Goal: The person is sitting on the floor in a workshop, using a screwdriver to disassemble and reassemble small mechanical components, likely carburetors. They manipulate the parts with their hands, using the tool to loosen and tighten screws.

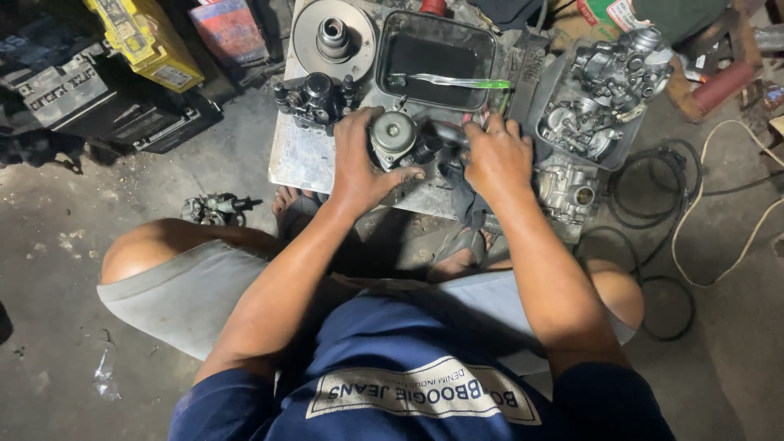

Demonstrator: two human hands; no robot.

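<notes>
My left hand [359, 163] wraps around a small grey carburetor [398, 139] with a round metal cap, resting on a low metal work board [298, 159]. My right hand [496, 157] presses on the same part's dark right side and on a dark rag [467, 200] that hangs over the board's front edge. What the right fingers pinch is hidden. I sit over the board with my knees wide and my sandalled feet under its front edge.
A black oily tray [437, 57] with a green-handled toothbrush [457, 82] sits behind the hands. Other things: a round pulley disc [333, 37], a black carburetor body [314, 98], several grey carburetors [608, 90] at right, a small part on the floor [214, 208], batteries [106, 98], cables [678, 196].
</notes>
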